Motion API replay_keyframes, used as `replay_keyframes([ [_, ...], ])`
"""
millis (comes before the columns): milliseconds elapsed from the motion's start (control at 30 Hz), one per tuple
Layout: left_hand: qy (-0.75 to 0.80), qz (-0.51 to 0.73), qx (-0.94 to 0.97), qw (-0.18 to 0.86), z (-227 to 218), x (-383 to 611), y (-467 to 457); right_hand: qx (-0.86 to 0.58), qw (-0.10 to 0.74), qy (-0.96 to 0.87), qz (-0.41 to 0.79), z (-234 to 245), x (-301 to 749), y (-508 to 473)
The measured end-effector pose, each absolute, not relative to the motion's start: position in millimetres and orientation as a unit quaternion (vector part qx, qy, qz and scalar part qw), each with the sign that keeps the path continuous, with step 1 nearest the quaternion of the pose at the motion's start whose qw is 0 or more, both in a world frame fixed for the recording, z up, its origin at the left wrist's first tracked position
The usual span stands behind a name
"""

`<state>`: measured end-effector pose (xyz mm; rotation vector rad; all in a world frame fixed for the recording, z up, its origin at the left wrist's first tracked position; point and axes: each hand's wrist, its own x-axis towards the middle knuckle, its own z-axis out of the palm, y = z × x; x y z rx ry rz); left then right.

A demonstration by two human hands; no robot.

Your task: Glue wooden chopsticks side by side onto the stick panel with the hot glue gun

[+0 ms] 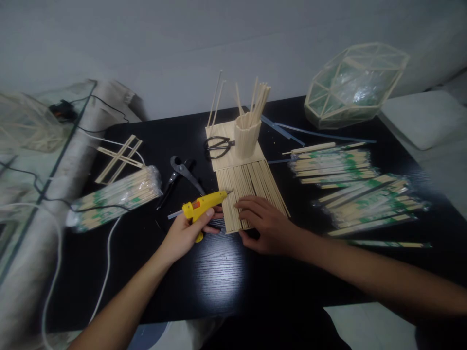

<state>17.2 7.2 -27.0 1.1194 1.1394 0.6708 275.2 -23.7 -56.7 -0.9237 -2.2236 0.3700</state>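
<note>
A yellow glue gun is gripped in my left hand, its nozzle pointing right over a flat row of wooden sticks. A clear glue stick pokes out of the gun's back end. My right hand lies over the lower right of the row, fingers stretched out and slightly bent, thumb near the front edge. Behind the row stands a round holder made of sticks, with loose sticks upright in it. It rests on a flat stick panel, beside black-handled scissors.
Pliers lie left of the row. Plastic-wrapped chopsticks are in a bundle at left and in several packs at right. A stick frame lies back left. A faceted stick-framed shape stands back right. White cable crosses the left side.
</note>
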Motion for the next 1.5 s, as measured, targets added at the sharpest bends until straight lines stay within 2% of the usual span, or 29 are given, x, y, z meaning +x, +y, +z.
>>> replay_keyframes([
  [1500,0.505,0.295,0.49,0.646,-27.6,16.8,8.0,-0.353,0.334,-0.862,0.145,-53.8,275.9,-23.8],
])
